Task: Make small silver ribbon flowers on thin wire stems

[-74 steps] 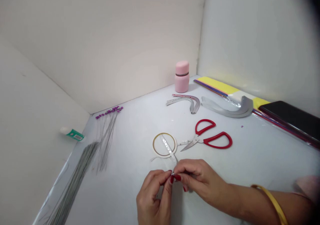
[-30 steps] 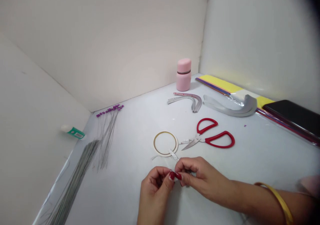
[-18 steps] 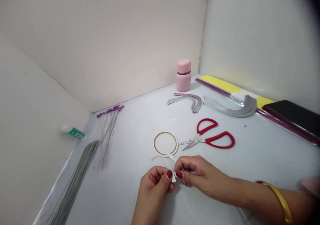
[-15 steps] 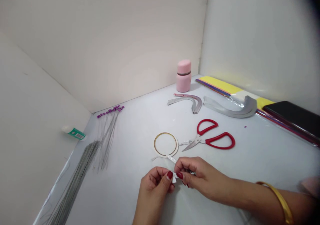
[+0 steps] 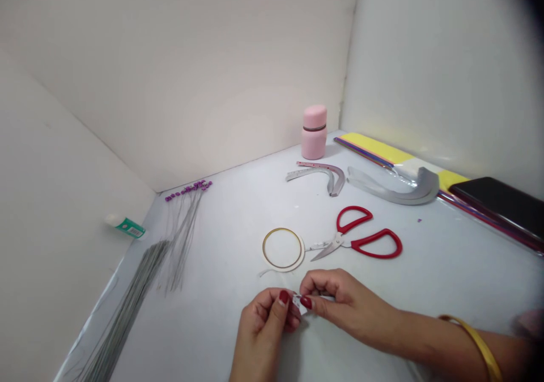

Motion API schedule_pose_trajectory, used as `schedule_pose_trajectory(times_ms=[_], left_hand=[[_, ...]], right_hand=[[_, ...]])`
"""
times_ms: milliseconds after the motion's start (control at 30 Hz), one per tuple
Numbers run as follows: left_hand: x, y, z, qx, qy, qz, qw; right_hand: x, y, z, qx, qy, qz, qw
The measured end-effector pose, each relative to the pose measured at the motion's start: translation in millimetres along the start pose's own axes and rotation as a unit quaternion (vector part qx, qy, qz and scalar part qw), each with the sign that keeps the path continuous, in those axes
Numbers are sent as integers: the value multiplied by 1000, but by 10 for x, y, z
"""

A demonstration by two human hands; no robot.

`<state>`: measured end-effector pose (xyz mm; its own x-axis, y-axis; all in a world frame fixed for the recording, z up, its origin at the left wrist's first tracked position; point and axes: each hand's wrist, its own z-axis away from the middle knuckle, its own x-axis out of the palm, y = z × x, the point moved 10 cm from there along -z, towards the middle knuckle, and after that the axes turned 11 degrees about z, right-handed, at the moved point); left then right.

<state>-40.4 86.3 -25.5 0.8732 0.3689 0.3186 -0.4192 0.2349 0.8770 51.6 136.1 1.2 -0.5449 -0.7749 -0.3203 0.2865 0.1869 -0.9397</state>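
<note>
A small white paper-like strip (image 5: 301, 304) is pinched between my two hands, low in the middle of the view. My left hand (image 5: 268, 322) is closed, thumb and fingers at the strip's left edge. From the other side my right hand (image 5: 342, 302) grips it, also with thumb and fingertips; part of the strip is hidden under them. Just beyond the hands lies a roll of narrow white tape (image 5: 302, 251). Beside the roll, red-handled scissors (image 5: 340, 240) rest on the table with blades apart.
A bundle of grey wires (image 5: 136, 302) and purple-tipped stems (image 5: 187, 192) lie at the left. Curved strips (image 5: 335, 175) and a pink bottle (image 5: 314, 135) are at the back. A clear curled sheet (image 5: 399, 192), yellow packets (image 5: 374, 147) and a black phone (image 5: 501, 200) line the right wall.
The white strip has turned a little between my fingers, and its free end points more to the right. The strip section that stretched toward the tape roll no longer shows.
</note>
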Motion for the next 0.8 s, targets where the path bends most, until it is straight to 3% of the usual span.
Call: schedule_pose_trajectory(times_ms=[300,433,800], left_hand=[[-4,35,-6,37,-20,-96,995],[3,24,-13,39,-31,-66,997],[-63,-10,-38,-8,11,2,1000]], right_hand=[[0,51,1,34,1,34,999],[16,75,-2,36,-7,19,999],[20,86,-12,42,-16,23,999]])
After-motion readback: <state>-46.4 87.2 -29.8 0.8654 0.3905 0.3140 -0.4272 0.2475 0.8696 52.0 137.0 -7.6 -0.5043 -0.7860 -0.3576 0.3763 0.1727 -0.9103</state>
